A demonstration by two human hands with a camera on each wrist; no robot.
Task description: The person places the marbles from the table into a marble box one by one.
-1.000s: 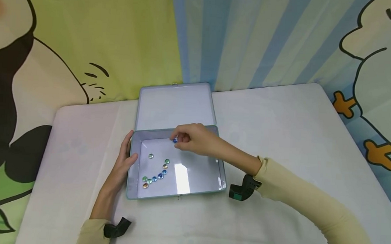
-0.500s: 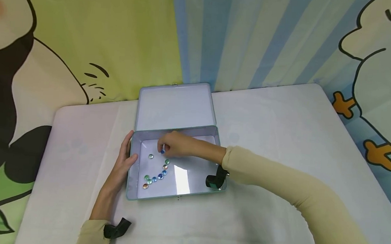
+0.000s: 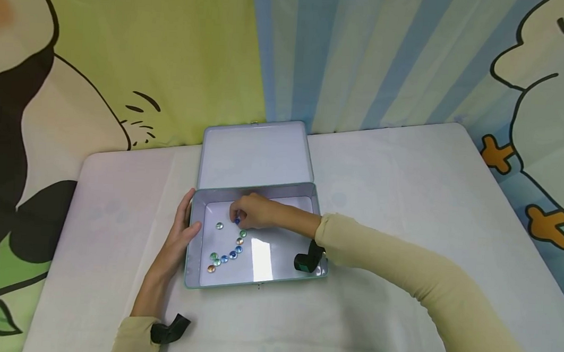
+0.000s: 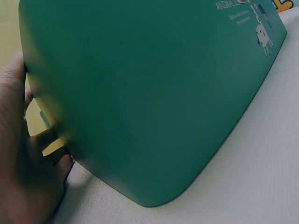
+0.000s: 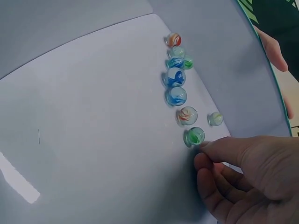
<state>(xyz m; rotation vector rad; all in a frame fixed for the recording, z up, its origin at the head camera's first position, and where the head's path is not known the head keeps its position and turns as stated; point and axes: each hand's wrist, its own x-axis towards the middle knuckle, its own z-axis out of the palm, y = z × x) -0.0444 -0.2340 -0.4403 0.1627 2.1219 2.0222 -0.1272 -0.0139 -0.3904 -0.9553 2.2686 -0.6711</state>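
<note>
In the head view, my right hand (image 3: 256,211) is inside the left half of the open tin box (image 3: 323,258), pinching a blue marble (image 3: 237,221) between thumb and fingers. That marble is hidden in the right wrist view. Close by the fingertips lies a green-swirled marble (image 5: 195,136), at the end of a curved row. Other marbles in the row include an orange-swirled one (image 5: 188,115) and a blue one (image 5: 175,77). A pale clear marble (image 5: 216,119) sits apart, near the wall. My left hand (image 3: 175,242) rests against the box's left side, fingers extended along it.
The box's lid (image 3: 256,156) lies folded back behind it. A white cloth (image 3: 395,203) covers the table, with a printed curtain (image 3: 173,58) behind. The box's green outer side (image 4: 149,107) fills much of the left wrist view.
My right hand has moved left and slightly nearer inside the box, carrying the blue marble toward the row's far end. One green marble at the near end shifted slightly right. The left hand stays put.
</note>
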